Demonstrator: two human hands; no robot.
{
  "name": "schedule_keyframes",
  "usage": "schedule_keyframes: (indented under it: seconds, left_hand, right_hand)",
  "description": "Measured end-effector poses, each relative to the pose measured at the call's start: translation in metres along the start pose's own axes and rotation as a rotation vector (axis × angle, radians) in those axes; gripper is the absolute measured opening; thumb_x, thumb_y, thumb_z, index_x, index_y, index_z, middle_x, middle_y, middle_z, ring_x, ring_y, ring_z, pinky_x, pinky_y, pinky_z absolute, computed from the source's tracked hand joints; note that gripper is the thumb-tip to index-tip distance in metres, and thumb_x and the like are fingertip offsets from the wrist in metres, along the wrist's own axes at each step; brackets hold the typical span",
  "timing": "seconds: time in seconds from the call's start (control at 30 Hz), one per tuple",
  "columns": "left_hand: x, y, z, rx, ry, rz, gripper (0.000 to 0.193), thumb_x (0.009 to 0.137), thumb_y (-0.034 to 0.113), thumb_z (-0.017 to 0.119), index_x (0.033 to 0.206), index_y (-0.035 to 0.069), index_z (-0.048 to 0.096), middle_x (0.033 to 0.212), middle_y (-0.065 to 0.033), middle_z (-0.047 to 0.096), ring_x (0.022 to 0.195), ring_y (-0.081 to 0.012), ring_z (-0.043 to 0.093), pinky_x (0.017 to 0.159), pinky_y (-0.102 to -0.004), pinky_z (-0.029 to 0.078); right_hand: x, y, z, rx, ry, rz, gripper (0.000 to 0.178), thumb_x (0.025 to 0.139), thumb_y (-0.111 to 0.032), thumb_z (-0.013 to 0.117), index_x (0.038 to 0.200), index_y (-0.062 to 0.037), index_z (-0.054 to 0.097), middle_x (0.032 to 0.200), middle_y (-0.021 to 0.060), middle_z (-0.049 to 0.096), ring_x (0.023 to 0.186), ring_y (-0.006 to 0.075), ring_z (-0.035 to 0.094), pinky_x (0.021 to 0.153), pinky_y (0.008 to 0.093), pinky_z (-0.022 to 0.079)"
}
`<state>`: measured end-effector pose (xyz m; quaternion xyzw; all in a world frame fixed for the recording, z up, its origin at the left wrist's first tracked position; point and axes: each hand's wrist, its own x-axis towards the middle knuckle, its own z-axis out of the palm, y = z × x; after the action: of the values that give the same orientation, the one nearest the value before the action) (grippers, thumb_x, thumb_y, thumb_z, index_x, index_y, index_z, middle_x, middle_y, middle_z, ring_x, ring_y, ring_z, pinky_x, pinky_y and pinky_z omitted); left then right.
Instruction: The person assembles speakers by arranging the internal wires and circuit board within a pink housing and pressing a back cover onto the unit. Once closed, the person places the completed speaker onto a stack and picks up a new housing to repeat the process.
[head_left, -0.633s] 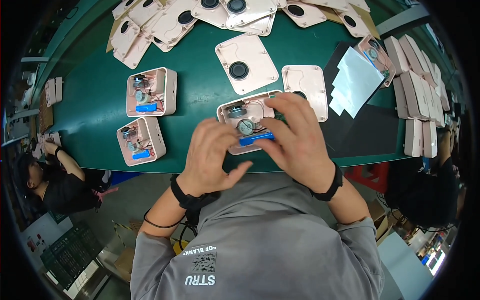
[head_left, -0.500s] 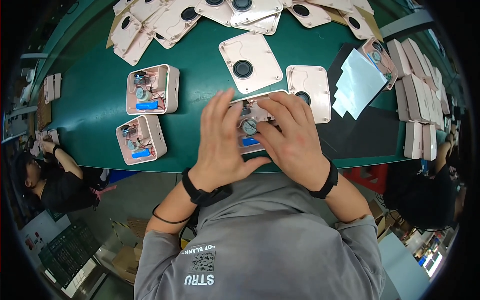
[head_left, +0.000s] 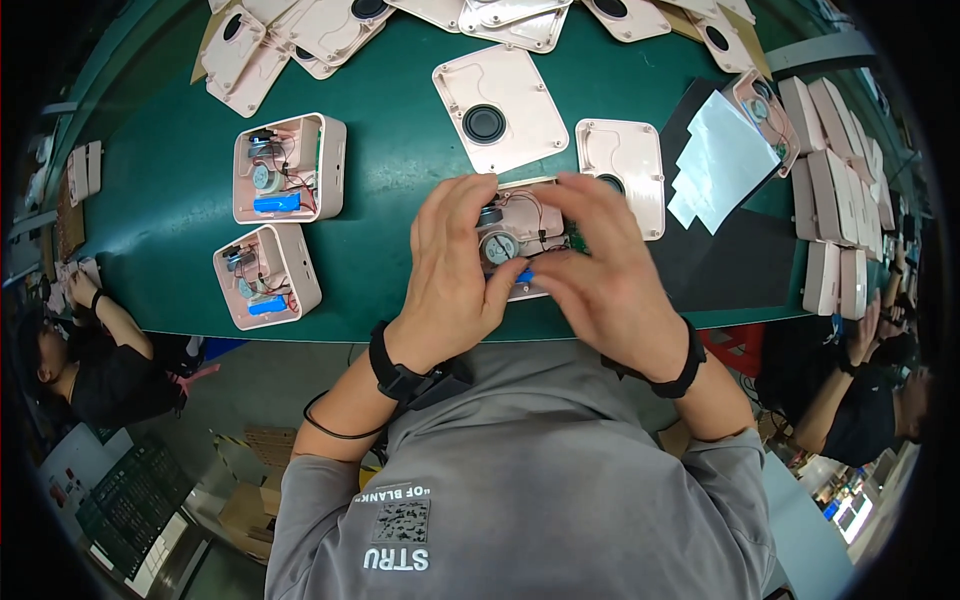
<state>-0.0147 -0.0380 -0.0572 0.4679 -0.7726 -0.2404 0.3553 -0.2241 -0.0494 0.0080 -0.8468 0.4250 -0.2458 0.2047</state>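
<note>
Left thumb [head_left: 503,292] moved over box [head_left: 518,215]; fingers [head_left: 462,205] partly bent, both grips unclear; lettered shirt [head_left: 540,490].

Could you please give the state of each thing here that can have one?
Middle housing: open, partly hidden
Left hand: curved over that housing's left side
Right hand: bent over that housing's right side
Upper left housing: open
Lower left housing: open
Centre panel: lying loose
White sheets: stacked unevenly

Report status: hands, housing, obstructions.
Left hand at left of open pink housing, right hand at right. Blue battery inside, partly hidden. Hands block view of housing's sides; grip unclear.
</note>
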Motion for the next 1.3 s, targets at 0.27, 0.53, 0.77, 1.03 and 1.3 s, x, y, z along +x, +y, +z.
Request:
schedule_keyframes:
  seconds: [0.27, 0.53, 0.77, 1.03, 1.3]
  left_hand:
    - [0.003, 0.004, -0.001, -0.005, 0.022, -0.021, 0.084, 0.075, 0.002, 0.086, 0.148, 0.002, 0.044, 0.147, -0.0208, 0.053, 0.136, -0.0456, 0.050, 0.112, -0.0528, 0.039]
    - [0.010, 0.011, -0.002, 0.109, 0.013, 0.047, 0.067, 0.078, 0.002, 0.083, 0.140, 0.009, 0.056, 0.146, -0.0218, 0.056, 0.138, -0.0449, 0.052, 0.115, -0.0564, 0.038]
    - [0.010, 0.004, -0.001, 0.030, 0.002, 0.086, 0.047, 0.081, -0.001, 0.080, 0.127, 0.010, 0.072, 0.154, -0.0229, 0.054, 0.143, -0.0459, 0.050, 0.115, -0.0542, 0.041]
    - [0.007, 0.002, 0.002, 0.056, 0.003, 0.110, 0.035, 0.085, 0.003, 0.078, 0.117, 0.015, 0.081, 0.152, -0.0231, 0.056, 0.142, -0.0451, 0.051, 0.114, -0.0544, 0.041]
    - [0.012, 0.003, 0.003, 0.020, 0.013, 0.100, 0.034, 0.084, 0.005, 0.079, 0.115, 0.017, 0.082, 0.150, -0.0209, 0.058, 0.140, -0.0442, 0.052, 0.112, -0.0547, 0.041]
  right_hand:
    - [0.009, 0.016, 0.004, -0.115, 0.004, 0.027, 0.021, 0.075, -0.004, 0.082, 0.095, -0.0004, 0.077, 0.144, 0.0164, 0.059, 0.137, 0.0403, 0.052, 0.109, 0.0516, 0.048]
    - [0.014, 0.011, 0.011, -0.269, -0.056, -0.025, 0.017, 0.080, -0.008, 0.080, 0.093, 0.0007, 0.075, 0.142, 0.0162, 0.060, 0.137, 0.0383, 0.053, 0.110, 0.0493, 0.048]
    - [0.009, 0.022, 0.002, 0.013, -0.038, 0.053, 0.020, 0.080, -0.009, 0.081, 0.097, 0.0012, 0.076, 0.145, 0.0169, 0.058, 0.138, 0.0379, 0.053, 0.111, 0.0490, 0.047]
    - [-0.011, 0.013, -0.039, 0.034, -0.146, 0.089, 0.021, 0.079, -0.008, 0.083, 0.097, 0.0004, 0.077, 0.149, 0.0175, 0.055, 0.141, 0.0416, 0.050, 0.113, 0.0498, 0.046]
    - [-0.011, 0.014, -0.012, -0.020, -0.031, 0.081, 0.019, 0.078, -0.011, 0.085, 0.092, 0.0001, 0.077, 0.152, 0.0182, 0.054, 0.142, 0.0429, 0.049, 0.113, 0.0504, 0.046]
